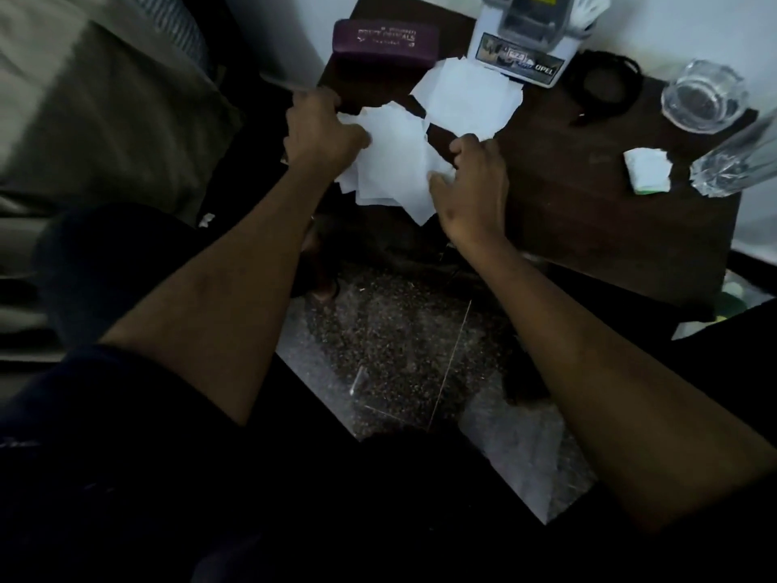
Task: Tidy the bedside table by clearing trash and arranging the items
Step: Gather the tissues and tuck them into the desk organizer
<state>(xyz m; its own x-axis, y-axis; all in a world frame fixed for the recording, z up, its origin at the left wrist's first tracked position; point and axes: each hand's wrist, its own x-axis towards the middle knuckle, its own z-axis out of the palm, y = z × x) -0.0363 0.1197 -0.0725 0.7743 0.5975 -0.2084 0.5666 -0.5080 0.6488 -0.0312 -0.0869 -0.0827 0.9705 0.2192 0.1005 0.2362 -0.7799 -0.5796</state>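
Dark wooden table [588,212] beside bed: left hand [323,132] and right hand [471,183] are pinching a loose sheaf of paper sheets [391,162] at its opposite edges; light, limp, slippery, best squared edgewise.

1 head view – looks steeply down, close over bedside table [588,178] – floor below.

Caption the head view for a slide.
Both hands, left hand and right hand, gather loose white paper sheets on a dark bedside table.
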